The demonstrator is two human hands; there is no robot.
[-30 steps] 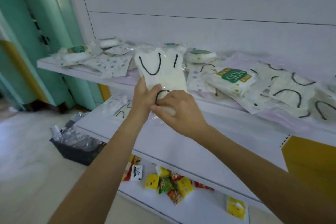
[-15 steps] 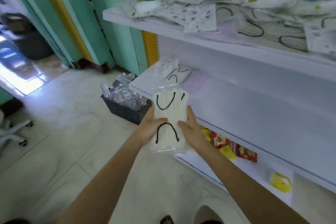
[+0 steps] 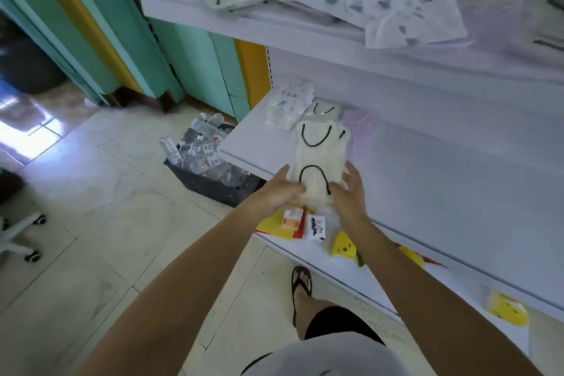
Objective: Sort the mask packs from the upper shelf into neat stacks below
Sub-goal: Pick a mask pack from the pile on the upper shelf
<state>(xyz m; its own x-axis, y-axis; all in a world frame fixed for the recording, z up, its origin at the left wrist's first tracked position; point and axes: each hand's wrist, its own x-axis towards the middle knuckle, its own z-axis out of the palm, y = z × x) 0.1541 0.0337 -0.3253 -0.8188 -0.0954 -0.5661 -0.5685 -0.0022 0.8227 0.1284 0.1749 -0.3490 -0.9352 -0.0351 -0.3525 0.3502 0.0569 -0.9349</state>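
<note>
left hand [image 3: 279, 192], right hand [image 3: 351, 192], gripping mask pack [image 3: 319, 159], middle shelf [image 3: 427, 168]

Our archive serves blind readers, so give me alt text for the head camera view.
The left hand and right hand hold a clear mask pack, white with black ear loops, at the front edge of the middle shelf, near two small piles of packs. More loose packs clutter the upper shelf.

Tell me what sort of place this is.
Probably a small shop: tiered white display shelving, sealed mask packs heaped on the top tier, and small yellow packets laid out on the lowest.
</note>
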